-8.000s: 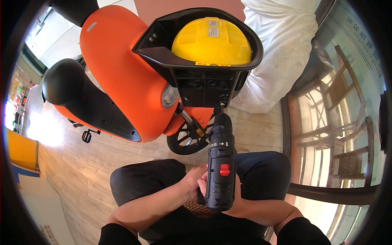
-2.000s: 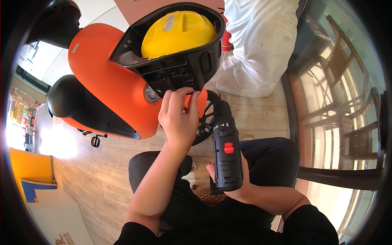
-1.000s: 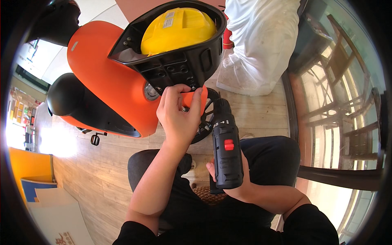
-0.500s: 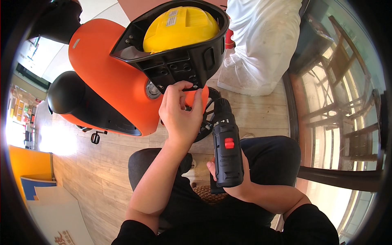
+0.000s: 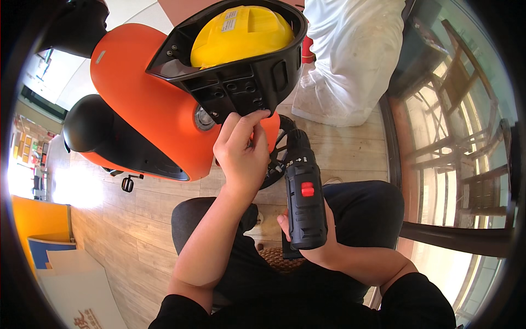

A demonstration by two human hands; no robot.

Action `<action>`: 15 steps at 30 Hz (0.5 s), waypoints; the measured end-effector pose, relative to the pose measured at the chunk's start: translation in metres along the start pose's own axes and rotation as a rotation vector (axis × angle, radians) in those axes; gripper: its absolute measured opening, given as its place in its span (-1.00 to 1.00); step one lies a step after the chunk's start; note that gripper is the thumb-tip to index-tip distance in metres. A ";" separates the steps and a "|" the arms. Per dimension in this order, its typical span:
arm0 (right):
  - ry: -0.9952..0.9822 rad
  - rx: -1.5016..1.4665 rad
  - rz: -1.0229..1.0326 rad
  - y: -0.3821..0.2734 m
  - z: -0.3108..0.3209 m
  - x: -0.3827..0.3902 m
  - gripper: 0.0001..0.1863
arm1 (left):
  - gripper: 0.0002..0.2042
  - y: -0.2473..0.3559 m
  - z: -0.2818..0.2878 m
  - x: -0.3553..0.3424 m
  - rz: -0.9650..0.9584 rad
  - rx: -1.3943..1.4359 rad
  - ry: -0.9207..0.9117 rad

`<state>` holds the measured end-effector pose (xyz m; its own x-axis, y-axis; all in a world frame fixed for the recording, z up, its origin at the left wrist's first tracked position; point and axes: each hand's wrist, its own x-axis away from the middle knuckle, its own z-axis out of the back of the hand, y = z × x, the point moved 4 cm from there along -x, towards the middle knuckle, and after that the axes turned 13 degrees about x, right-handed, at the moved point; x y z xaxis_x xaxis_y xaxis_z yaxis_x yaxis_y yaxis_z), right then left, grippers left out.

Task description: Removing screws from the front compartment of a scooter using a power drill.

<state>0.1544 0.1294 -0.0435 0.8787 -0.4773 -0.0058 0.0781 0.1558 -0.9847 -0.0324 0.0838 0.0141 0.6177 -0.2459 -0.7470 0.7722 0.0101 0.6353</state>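
Note:
My left hand is raised to the lower edge of a black plastic basket. Its fingers are curled together, and the index fingertip presses at the bottom right corner, covering the spot of a screw. Whatever the fingers pinch there is hidden. A second screw shows at the bottom left corner. My right hand grips a black cordless drill with a red switch, its chuck pointing away from me, just right of my left hand and apart from the basket. A yellow hard hat sits inside the basket.
The basket is at the front of an orange scooter-like vehicle with a black seat and a pedal. White sheeting or cloth hangs beyond the basket. A glass pane stands at right, an orange panel at left.
My left index finger has stretched rightward over the corner screw, which showed before between finger and thumb. The drill stays nearly in place.

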 end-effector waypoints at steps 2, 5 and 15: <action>-0.006 0.004 -0.001 -0.002 0.001 0.000 -0.45 | -0.88 0.003 -0.001 0.000 -0.036 0.000 -0.012; -0.006 0.006 0.019 0.002 0.000 0.000 -0.45 | -0.87 0.003 -0.001 0.000 0.083 0.053 0.051; -0.022 0.007 -0.014 -0.002 0.000 0.001 -0.46 | -0.86 -0.003 -0.001 -0.001 0.194 0.037 0.061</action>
<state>0.1554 0.1286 -0.0413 0.8877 -0.4603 0.0122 0.0938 0.1549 -0.9835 -0.0349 0.0847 0.0128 0.7628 -0.1840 -0.6199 0.6329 0.0158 0.7741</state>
